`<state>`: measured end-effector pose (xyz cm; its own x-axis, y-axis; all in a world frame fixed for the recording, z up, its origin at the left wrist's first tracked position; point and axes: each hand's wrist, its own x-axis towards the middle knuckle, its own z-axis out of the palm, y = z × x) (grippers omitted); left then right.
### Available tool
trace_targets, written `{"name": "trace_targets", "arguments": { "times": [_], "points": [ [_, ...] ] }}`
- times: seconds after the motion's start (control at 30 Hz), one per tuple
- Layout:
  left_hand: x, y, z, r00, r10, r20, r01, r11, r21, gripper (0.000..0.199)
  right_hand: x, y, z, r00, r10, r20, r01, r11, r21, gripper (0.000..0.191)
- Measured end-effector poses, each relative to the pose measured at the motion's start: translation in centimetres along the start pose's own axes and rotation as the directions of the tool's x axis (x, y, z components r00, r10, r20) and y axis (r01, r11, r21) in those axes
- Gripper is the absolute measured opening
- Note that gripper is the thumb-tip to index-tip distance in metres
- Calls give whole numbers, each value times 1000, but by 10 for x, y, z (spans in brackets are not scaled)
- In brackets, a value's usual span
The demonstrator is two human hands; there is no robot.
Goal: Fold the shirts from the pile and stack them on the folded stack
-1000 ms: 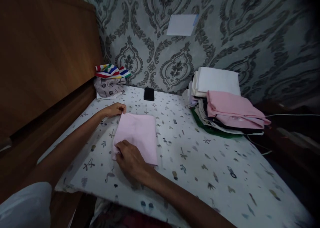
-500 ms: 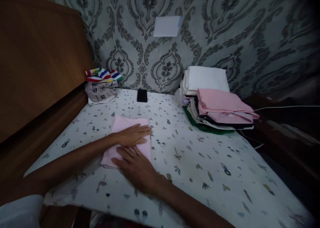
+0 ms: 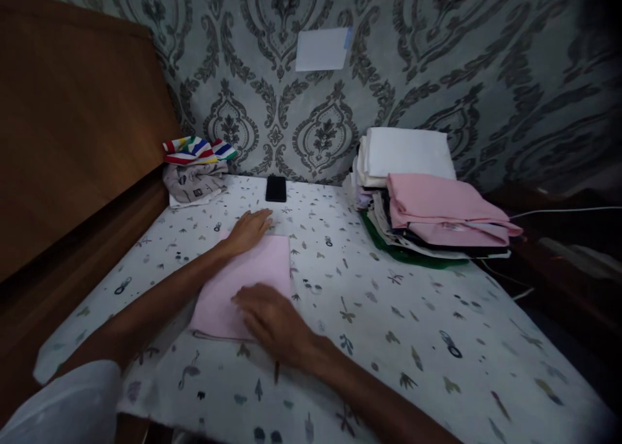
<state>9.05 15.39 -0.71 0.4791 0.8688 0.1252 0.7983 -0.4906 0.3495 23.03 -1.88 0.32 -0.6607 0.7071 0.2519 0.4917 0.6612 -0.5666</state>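
A folded pink cloth [image 3: 253,269] lies flat on the patterned white sheet [image 3: 369,347], its near edge showing layers. My left hand [image 3: 249,230] rests across its far edge with the fingers stretched out and the fingertips past the border. Over the near right part of the cloth is my right hand [image 3: 272,317], palm down, fingers loosely bent and slightly blurred. Neither hand grips anything. Whether the right fingertips touch the fabric is hard to tell.
A black phone [image 3: 276,188] lies near the wall. Folded clothes [image 3: 437,201] are stacked at the back right. Crumpled striped and grey garments [image 3: 194,175] sit at the back left, against a wooden panel [image 3: 82,120]. A white cable [image 3: 564,209] runs at the right.
My left hand has moved away from me, from the middle of the cloth to its far edge. My right hand has shifted slightly right and toward me, its fingers more bent.
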Motion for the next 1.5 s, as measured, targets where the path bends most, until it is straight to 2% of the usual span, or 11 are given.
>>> {"name": "trace_targets", "arguments": {
  "times": [0.1,0.23,0.4,0.5,0.63,0.8,0.97,1.1,1.23,1.4,1.5],
  "points": [
    [-46,4,1,999,34,-2,-34,998,54,55,22,26,-10,970,179,-164,-195,977,-86,32],
    [-101,3,5,998,-11,59,2,989,148,59,43,54,-10,955,196,-224,-237,957,-170,25],
    [-142,2,-1,993,25,115,-45,985,167,64,65,57,-9,966,228,-117,-253,923,-290,28],
    [-161,7,-2,991,58,122,-80,979,185,68,93,57,-2,992,107,71,-88,969,-230,34],
    [-187,14,1,977,137,164,-168,966,197,69,136,69,18,973,-11,232,52,983,-174,46],
    [-215,24,-2,947,248,202,-274,955,112,68,171,87,33,970,36,239,26,968,-249,50],
    [-222,31,-18,919,300,257,-288,954,-85,57,181,94,21,985,153,84,-127,959,-254,46],
    [-206,33,-34,955,281,90,-253,936,-244,41,151,91,-1,961,257,-103,-269,953,-138,42],
    [-162,34,-39,958,285,16,-270,923,-275,39,68,62,-16,934,199,-296,-223,974,-47,32],
    [-97,37,-9,944,324,62,-300,921,-248,42,-58,1,-1,907,133,-400,-194,974,-117,27],
    [-78,42,12,928,359,101,-333,920,-208,44,-99,-17,7,915,83,-394,-173,965,-198,26]
  ]
}}
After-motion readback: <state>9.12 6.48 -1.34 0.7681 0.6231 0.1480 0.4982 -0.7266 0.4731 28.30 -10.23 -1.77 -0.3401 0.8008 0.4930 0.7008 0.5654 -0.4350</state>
